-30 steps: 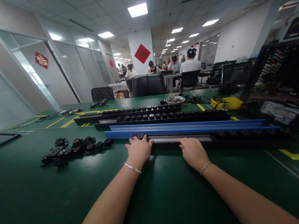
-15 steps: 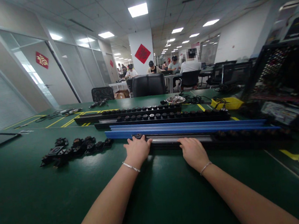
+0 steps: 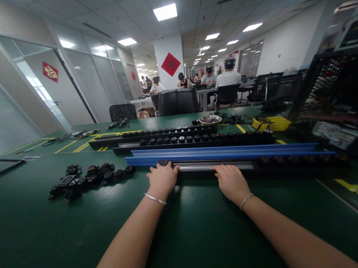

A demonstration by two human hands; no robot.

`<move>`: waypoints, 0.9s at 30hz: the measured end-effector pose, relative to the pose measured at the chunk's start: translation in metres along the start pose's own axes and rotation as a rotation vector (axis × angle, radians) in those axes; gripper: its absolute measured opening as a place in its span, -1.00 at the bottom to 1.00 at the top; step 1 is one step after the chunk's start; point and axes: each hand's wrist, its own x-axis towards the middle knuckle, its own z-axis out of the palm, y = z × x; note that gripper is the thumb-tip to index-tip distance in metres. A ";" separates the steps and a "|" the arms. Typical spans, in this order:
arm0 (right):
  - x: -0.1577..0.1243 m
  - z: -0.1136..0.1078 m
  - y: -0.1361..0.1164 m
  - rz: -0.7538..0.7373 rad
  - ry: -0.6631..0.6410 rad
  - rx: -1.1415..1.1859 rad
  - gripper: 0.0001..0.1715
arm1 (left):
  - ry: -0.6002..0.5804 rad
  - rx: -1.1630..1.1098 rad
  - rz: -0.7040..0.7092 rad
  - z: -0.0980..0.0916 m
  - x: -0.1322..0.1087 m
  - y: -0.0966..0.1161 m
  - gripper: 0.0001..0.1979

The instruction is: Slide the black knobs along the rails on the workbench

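My left hand (image 3: 163,180) is closed around a small black part with a round top (image 3: 163,163), at the left end of a long black rail (image 3: 200,173). A grey metallic strip (image 3: 198,166) runs along the rail between my hands. My right hand (image 3: 233,182) grips the rail's near edge, its fingers bent over the top; the fingertips are partly hidden. Similar dark parts (image 3: 280,160) sit in the rail's right stretch. Just behind lies a long blue rail (image 3: 220,151).
Several loose black parts (image 3: 93,177) lie at the left. Two more black rails, one a filled rail (image 3: 192,139), stand behind the blue one. Further back are a metal bowl (image 3: 210,119) and a yellow bin (image 3: 272,123). People sit at far desks.
My left hand has slid slightly to the left, and the black part under its fingers has shifted with it. My right hand has stayed in place.
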 end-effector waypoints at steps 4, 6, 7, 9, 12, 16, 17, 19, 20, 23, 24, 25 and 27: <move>0.000 0.001 0.000 0.000 0.002 0.001 -0.71 | -0.020 -0.016 -0.003 0.001 0.003 -0.003 -0.41; 0.000 0.001 0.000 0.000 0.001 -0.004 -0.72 | -0.015 -0.020 0.018 0.002 0.004 -0.005 -0.42; 0.000 0.002 0.001 -0.001 0.000 -0.009 -0.73 | -0.010 -0.020 0.030 0.002 0.005 -0.007 -0.42; 0.001 0.002 0.001 -0.003 -0.004 -0.021 -0.74 | -0.007 -0.017 0.049 0.003 0.006 -0.008 -0.42; 0.001 0.003 0.002 -0.011 -0.006 -0.026 -0.73 | -0.010 -0.010 0.075 0.003 0.007 -0.010 -0.42; 0.000 0.003 0.002 -0.009 0.002 -0.022 -0.72 | -0.001 0.001 0.116 0.003 0.008 -0.011 -0.44; 0.000 0.003 0.002 -0.008 0.007 -0.019 -0.72 | 0.001 0.003 0.119 0.003 0.009 -0.011 -0.45; 0.000 0.003 0.001 -0.008 0.015 -0.012 -0.72 | 0.007 0.003 0.118 0.003 0.010 -0.011 -0.45; 0.000 0.002 0.001 -0.007 0.016 -0.010 -0.72 | 0.010 0.001 0.114 0.003 0.010 -0.012 -0.45; 0.000 0.001 0.001 -0.003 0.005 -0.003 -0.72 | 0.023 -0.001 0.113 0.004 0.012 -0.014 -0.46; 0.000 0.001 0.001 -0.001 0.002 -0.001 -0.72 | 0.028 0.001 0.115 0.005 0.013 -0.014 -0.47; 0.000 0.001 0.001 -0.001 0.000 0.002 -0.72 | 0.033 0.003 0.120 0.005 0.013 -0.015 -0.47; 0.000 0.001 0.000 -0.001 -0.001 0.006 -0.71 | 0.046 0.009 0.138 0.006 0.014 -0.016 -0.48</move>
